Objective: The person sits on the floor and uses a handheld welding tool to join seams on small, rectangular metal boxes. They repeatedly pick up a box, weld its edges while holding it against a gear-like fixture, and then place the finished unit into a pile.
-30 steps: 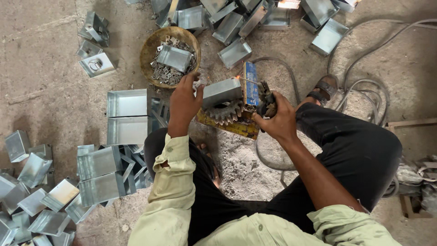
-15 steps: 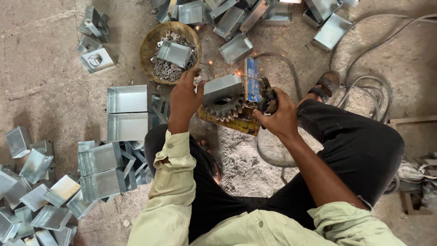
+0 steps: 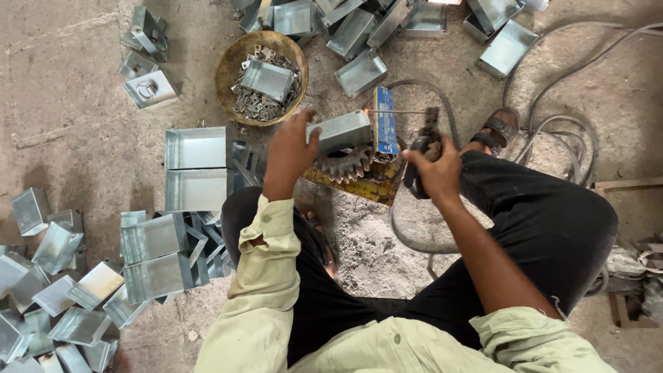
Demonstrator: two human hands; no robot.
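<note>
From the head camera, the left hand [image 3: 290, 153] presses on a small galvanised sheet-metal box [image 3: 340, 131], fingers closed over its near end, holding it on a large toothed gear [image 3: 345, 164] that serves as a rest. The right hand [image 3: 435, 169] is clenched round a welding electrode holder [image 3: 425, 141]; its rod [image 3: 397, 111] reaches left to a glowing tip at the box's far corner, beside a blue packet [image 3: 385, 124]. Judging by the piles, work is partway: many boxes lie heaped at lower left [image 3: 62, 290] and along the top [image 3: 359, 27], and a rusty bowl [image 3: 231, 65] holds small metal fittings. The surface is a bare, dusty concrete floor [image 3: 83, 138], with cables [image 3: 552, 124] looping at right.
</note>
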